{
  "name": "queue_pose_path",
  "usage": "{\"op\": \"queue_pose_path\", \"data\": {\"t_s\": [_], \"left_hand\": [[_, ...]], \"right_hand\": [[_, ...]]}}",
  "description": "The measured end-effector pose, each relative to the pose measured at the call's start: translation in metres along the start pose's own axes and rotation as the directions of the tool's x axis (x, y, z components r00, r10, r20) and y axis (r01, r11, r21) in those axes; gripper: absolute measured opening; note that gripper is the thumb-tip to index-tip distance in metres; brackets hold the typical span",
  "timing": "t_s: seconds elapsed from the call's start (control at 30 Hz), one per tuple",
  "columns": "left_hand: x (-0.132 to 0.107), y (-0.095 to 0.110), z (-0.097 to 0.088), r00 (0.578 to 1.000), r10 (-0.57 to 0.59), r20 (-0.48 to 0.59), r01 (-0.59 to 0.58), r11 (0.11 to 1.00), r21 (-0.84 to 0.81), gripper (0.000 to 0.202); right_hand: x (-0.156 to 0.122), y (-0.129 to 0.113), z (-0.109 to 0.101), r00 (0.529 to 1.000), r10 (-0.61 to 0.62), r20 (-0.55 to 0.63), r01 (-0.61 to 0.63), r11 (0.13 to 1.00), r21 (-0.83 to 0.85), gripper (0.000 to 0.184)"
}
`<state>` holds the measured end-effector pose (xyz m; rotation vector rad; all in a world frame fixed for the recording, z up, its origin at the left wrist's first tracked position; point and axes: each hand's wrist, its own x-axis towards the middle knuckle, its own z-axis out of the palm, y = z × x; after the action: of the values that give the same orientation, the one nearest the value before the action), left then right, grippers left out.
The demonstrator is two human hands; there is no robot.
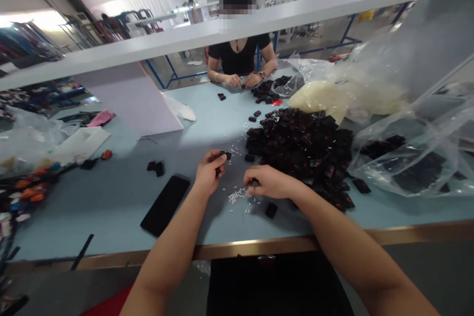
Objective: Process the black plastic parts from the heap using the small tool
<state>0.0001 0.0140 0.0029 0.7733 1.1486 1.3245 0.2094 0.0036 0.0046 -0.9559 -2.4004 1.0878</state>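
My left hand (210, 172) is closed, pinching a small black piece (226, 155) between thumb and fingers above the table. My right hand (269, 181) has its fingers curled down at a loose pile of tiny white pin-like bits (237, 195). Something dark shows between those fingers, too small to make out. A single black rectangular piece (271, 210) lies just below my right hand. Beyond that hand rises a large heap of black pieces with red marks (301, 143). More white bits are scattered between my hands and the heap.
A black phone-like slab (165, 205) and several black pieces (155, 168) lie left of my left arm. Clear plastic bags (403, 158) stand at the right. A white shelf (177, 39) crosses above the table (122, 192). Across from me a person (240, 59) handles small black pieces.
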Motion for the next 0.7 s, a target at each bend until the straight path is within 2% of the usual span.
{"op": "queue_pose_path", "data": {"t_s": [0.1,0.17,0.3,0.53,0.7], "left_hand": [[0.000,-0.002,-0.001,1.000,-0.009,0.012,0.009,1.000,0.007,0.041],[0.001,-0.003,-0.001,1.000,-0.010,0.025,0.010,1.000,0.020,0.041],[0.001,-0.005,-0.002,0.999,-0.012,0.033,0.011,0.999,0.044,0.041],[-0.001,-0.003,-0.002,0.999,-0.005,0.042,0.002,0.998,0.061,0.042],[-0.002,-0.004,-0.003,0.999,-0.007,0.052,0.003,0.997,0.078,0.042]], "right_hand": [[-0.001,-0.008,0.005,0.989,0.074,0.124,-0.041,0.968,-0.249,0.024],[0.000,-0.011,0.008,0.978,0.128,0.165,-0.066,0.940,-0.336,0.023],[0.001,-0.012,0.013,0.977,0.132,0.166,-0.056,0.916,-0.397,0.012],[0.000,-0.015,0.013,0.982,0.108,0.157,-0.023,0.885,-0.465,0.016],[-0.001,-0.015,0.013,0.986,0.120,0.112,-0.053,0.878,-0.475,0.021]]}}
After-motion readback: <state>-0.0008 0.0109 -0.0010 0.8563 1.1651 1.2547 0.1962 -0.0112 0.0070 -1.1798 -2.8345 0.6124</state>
